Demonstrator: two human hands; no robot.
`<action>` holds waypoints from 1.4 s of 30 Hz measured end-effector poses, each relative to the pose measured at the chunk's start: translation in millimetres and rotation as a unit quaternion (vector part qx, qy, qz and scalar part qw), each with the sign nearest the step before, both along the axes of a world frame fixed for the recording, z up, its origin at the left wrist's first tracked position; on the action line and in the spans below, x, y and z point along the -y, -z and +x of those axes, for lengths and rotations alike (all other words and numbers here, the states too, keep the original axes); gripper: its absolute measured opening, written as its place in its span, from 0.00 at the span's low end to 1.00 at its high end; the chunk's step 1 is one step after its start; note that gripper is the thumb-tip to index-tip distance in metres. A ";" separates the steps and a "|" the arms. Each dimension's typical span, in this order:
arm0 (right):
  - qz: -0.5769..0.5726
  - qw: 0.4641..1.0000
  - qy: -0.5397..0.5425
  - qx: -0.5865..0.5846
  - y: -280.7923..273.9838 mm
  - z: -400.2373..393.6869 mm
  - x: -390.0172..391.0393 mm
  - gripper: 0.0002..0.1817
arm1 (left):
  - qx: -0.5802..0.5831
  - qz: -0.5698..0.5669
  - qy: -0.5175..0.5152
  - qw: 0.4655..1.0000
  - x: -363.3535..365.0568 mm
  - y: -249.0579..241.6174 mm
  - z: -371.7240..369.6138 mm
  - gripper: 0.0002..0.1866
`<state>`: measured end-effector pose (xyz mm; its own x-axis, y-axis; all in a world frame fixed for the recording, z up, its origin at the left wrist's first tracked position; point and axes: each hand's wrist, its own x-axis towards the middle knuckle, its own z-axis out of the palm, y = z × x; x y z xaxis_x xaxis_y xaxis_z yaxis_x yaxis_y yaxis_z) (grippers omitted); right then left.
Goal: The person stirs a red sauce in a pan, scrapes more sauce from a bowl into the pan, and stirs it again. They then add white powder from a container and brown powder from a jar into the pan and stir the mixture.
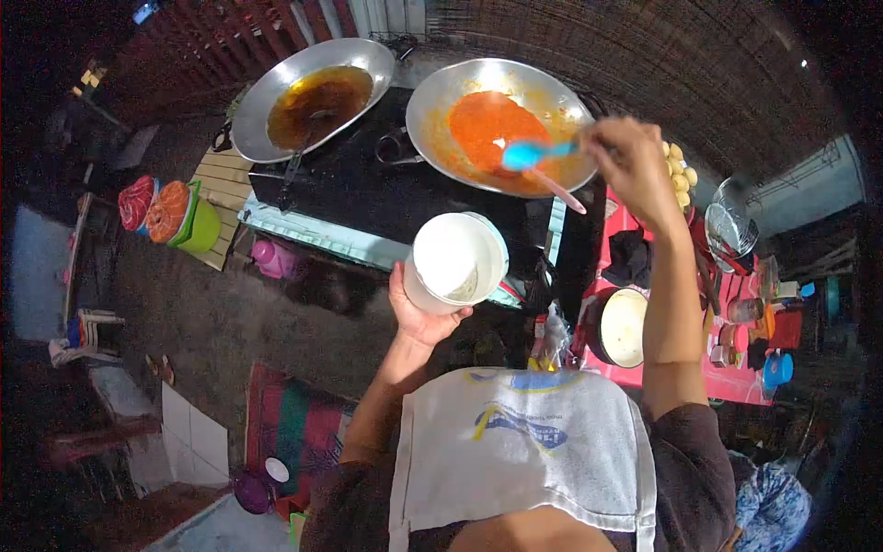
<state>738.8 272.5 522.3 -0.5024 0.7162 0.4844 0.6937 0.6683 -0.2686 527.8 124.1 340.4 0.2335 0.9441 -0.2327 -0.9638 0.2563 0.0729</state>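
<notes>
Over red sauce [487,124], blue spatula [526,154]

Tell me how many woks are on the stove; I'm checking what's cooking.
2. One wok on the stove's left holds dark oil; the other wok on the right holds orange-red sauce, under the right hand with its blue spatula.

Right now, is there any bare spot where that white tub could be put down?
The dark stove top looks bare in front of the two woks, the oil wok and the sauce wok. The red table is crowded with jars and a pot.
</notes>
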 end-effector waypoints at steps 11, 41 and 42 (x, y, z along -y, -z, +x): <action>-0.049 0.985 -0.157 -0.046 30.1 -16.8 73.9 0.07 | 0.130 0.096 0.095 0.982 -13.9 -20.7 51.5 0.36; -0.054 0.962 0.082 -0.256 113.9 268.8 163.4 0.12 | -0.137 -0.025 0.305 0.942 17.9 -24.5 314.2 0.36; -0.061 0.960 0.082 -0.262 116.0 280.2 166.9 0.11 | -0.138 -0.038 0.306 0.941 21.2 -22.3 325.4 0.36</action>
<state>1018.9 105.6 406.4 -0.0881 0.8323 0.5472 0.5343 0.5032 -0.6792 853.3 102.9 362.7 0.6484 0.6307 -0.4263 -0.5812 0.7718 0.2578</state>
